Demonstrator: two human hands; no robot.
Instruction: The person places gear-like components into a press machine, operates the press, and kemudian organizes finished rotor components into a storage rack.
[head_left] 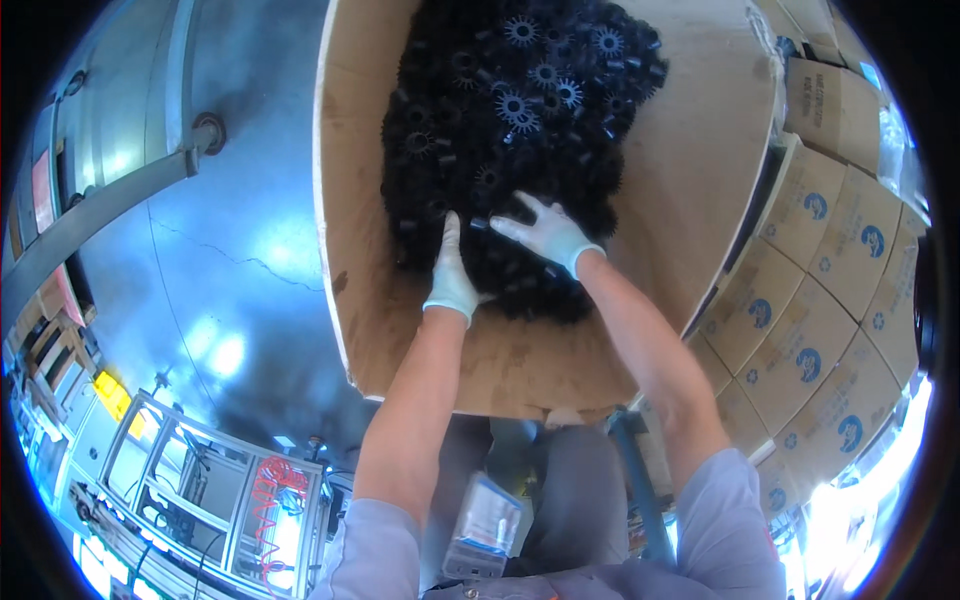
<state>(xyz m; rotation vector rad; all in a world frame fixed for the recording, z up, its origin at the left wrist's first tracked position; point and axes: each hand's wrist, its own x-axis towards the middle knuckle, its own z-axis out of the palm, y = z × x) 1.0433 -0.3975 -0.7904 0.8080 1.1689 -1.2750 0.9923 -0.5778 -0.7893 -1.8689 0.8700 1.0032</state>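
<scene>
A deep cardboard box [690, 190] in front of me holds a heap of black toothed gear-like parts [515, 108], some with short cylindrical hubs. Both my hands wear thin whitish gloves and reach into the near part of the heap. My left hand [453, 272] is seen edge-on at the left, its fingers stretched out and its thumb apart, against the black parts. To its right my right hand [548, 236] lies over the heap with fingers spread. One of its fingertips is beside a small black cylinder [479, 224]; whether they touch I cannot tell.
Stacked cartons [800, 330] stand along the right of the box. On the left is a grey floor [240, 220] with a metal frame on a caster [208, 133]. At lower left stands an aluminium frame [225, 490] with a red coiled hose [268, 500].
</scene>
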